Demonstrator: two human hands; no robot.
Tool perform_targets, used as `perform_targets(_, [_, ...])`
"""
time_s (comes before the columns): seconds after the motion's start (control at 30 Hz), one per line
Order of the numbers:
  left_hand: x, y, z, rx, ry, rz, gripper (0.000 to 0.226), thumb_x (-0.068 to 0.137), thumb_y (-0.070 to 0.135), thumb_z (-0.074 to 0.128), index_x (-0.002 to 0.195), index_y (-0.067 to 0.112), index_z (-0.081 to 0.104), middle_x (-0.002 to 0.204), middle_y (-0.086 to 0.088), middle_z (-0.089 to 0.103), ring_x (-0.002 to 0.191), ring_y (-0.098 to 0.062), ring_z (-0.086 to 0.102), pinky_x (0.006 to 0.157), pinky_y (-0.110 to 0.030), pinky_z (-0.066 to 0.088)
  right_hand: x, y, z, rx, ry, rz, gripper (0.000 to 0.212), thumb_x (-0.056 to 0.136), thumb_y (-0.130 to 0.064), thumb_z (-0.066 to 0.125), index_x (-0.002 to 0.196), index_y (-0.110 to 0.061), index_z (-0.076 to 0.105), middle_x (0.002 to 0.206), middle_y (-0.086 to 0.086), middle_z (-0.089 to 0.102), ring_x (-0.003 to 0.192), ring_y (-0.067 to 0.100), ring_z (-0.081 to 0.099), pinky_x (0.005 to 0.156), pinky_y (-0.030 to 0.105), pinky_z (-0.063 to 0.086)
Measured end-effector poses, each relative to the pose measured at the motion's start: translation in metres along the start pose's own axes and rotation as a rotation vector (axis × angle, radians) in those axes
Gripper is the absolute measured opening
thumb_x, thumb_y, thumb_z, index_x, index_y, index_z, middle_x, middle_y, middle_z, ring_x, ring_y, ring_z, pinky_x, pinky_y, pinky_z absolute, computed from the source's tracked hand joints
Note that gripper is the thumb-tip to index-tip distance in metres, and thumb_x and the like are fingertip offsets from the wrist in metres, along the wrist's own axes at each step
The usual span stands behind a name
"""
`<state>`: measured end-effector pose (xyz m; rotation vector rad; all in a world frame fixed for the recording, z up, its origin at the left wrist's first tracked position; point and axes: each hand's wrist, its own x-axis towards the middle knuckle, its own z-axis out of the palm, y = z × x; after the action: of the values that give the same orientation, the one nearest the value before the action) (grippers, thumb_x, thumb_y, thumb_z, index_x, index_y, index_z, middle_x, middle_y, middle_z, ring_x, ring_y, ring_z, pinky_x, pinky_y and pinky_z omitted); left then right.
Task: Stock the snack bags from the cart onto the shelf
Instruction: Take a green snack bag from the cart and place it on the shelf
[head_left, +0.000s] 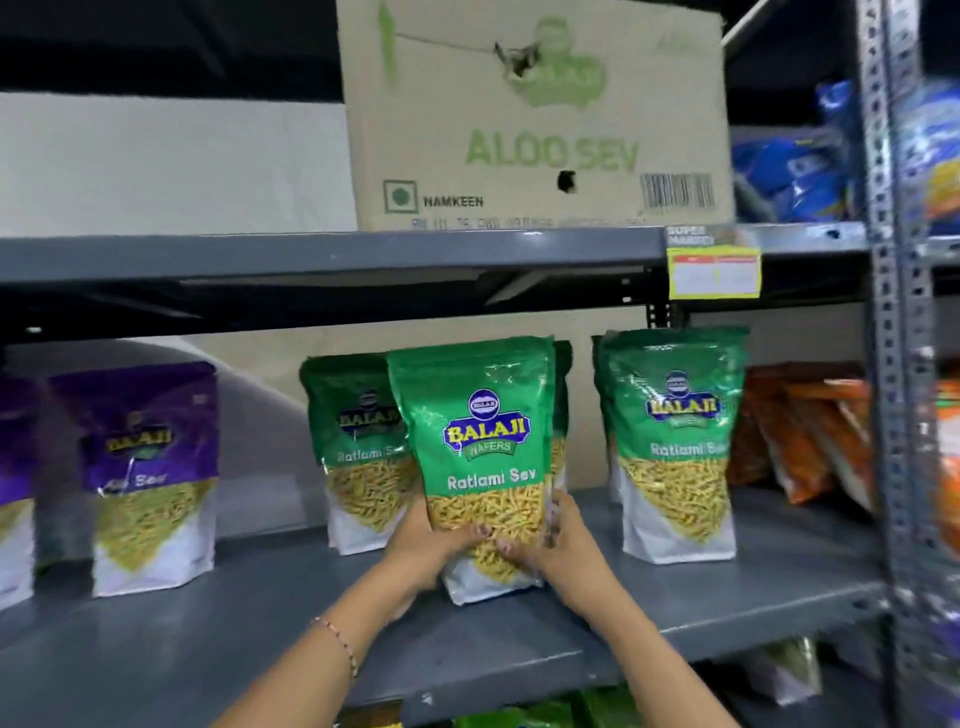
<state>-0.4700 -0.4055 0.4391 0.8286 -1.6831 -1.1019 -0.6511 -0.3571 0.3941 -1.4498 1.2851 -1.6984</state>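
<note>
Hands (426, 540) (558, 545) pinching the green plastic Ratlami Sev pouch (480, 457), we should seat its base flat near the grey metal shelf's (727, 597) front edge, label outward.

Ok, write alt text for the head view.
Both hands, left hand and right hand, hold a green Ratlami Sev bag upright on a grey shelf, between matching green bags, purple bags further left, an Aloo Sev carton above.

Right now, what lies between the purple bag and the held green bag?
In the head view, bare grey shelf, then a green bag standing behind the held green bag; the purple bag stands apart.
</note>
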Motion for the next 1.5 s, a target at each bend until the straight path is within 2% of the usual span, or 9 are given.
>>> perform_targets(0.17, [0.008,0.002,0.015,-0.090,-0.064,-0.024,0.065,0.068,0.015,0.081,0.117,0.029,0.042,0.105,0.012,0.064,0.095,-0.010,0.061,0.075,-0.034,0.051,0.002,0.007,-0.004,-0.052,0.012,0.051,0.076,0.069,-0.015,0.087,0.129,-0.026,0.040,0.125,-0.004,0.066,0.112,0.009,0.063,0.088,0.020,0.055])
perform_targets(0.33, [0.013,-0.002,0.020,-0.134,-0.071,-0.028,0.060,0.070,0.016,0.080,0.105,0.043,0.039,0.104,0.019,0.057,0.092,-0.003,0.056,0.088,-0.038,0.046,0.005,0.009,-0.005,-0.105,0.036,0.046,0.082,0.072,-0.020,0.083,0.140,-0.023,0.036,0.132,-0.005,0.061,0.122,0.015,0.058,0.103,0.034,0.049])
perform_targets(0.53, [0.016,-0.004,0.020,-0.133,-0.072,-0.053,0.069,0.061,0.029,0.085,0.109,0.046,0.038,0.121,0.012,0.056,0.115,-0.020,0.052,0.101,-0.056,0.041,0.008,0.011,-0.005,-0.141,0.048,0.083,0.079,0.074,-0.027,0.082,0.140,-0.021,0.039,0.131,-0.004,0.062,0.120,0.016,0.059,0.103,0.035,0.049])
perform_targets(0.73, [0.004,-0.005,0.004,-0.086,-0.040,-0.079,0.101,0.050,0.046,0.087,0.135,0.033,0.033,0.142,0.008,0.040,0.131,-0.020,0.042,0.109,-0.049,0.036,-0.005,-0.006,-0.001,-0.178,0.062,0.031,0.074,0.073,-0.036,0.082,0.134,-0.025,0.042,0.135,-0.014,0.057,0.121,0.009,0.055,0.101,0.029,0.044])
perform_targets(0.93, [-0.108,0.000,-0.072,-0.242,0.310,0.154,0.052,0.079,-0.004,0.065,0.125,0.019,0.052,0.138,0.003,0.049,0.130,-0.014,0.045,0.113,-0.039,0.035,-0.058,-0.041,0.038,-0.060,0.391,-0.410,0.038,0.095,-0.003,0.056,0.132,-0.005,0.051,0.136,0.017,0.058,0.124,0.023,0.056,0.104,0.024,0.042])
perform_targets(1.1, [-0.259,-0.068,-0.174,-0.111,0.790,0.139,0.036,0.079,-0.002,0.065,0.109,0.017,0.065,0.133,0.009,0.060,0.123,-0.006,0.055,0.102,-0.022,0.044,-0.153,-0.035,0.171,0.051,-0.009,-0.582,0.028,0.093,-0.014,0.053,0.118,-0.006,0.063,0.119,0.011,0.070,0.097,0.014,0.065,0.089,0.025,0.048])
perform_targets(1.3, [-0.492,-0.179,-0.269,0.259,1.120,-0.549,0.041,0.077,0.011,0.059,0.090,0.049,0.067,0.084,0.019,0.073,0.089,-0.005,0.064,0.080,-0.018,0.050,-0.261,0.052,0.339,-0.098,-0.884,-0.319,0.020,0.089,-0.021,0.061,0.107,-0.025,0.068,0.110,-0.018,0.070,0.101,-0.001,0.065,0.087,0.015,0.047])
perform_targets(1.37, [-0.560,-0.193,-0.274,0.277,1.222,-0.765,0.034,0.082,0.001,0.059,0.091,0.033,0.068,0.080,0.012,0.067,0.088,-0.015,0.060,0.060,-0.001,0.042,-0.299,0.088,0.380,-0.248,-1.159,-0.229,0.024,0.088,-0.015,0.063,0.102,-0.033,0.068,0.102,-0.014,0.071,0.089,-0.003,0.064,0.079,0.009,0.045])
perform_targets(1.5, [-0.666,-0.227,-0.270,0.344,1.206,-1.154,0.030,0.079,0.007,0.057,0.107,0.001,0.066,0.095,-0.010,0.072,0.089,-0.011,0.067,0.063,-0.004,0.041,-0.376,0.132,0.442,-0.457,-1.625,-0.086,0.057,0.089,-0.008,0.057,0.089,-0.065,0.062,0.088,-0.007,0.070,0.072,-0.002,0.060,0.070,0.015,0.047])
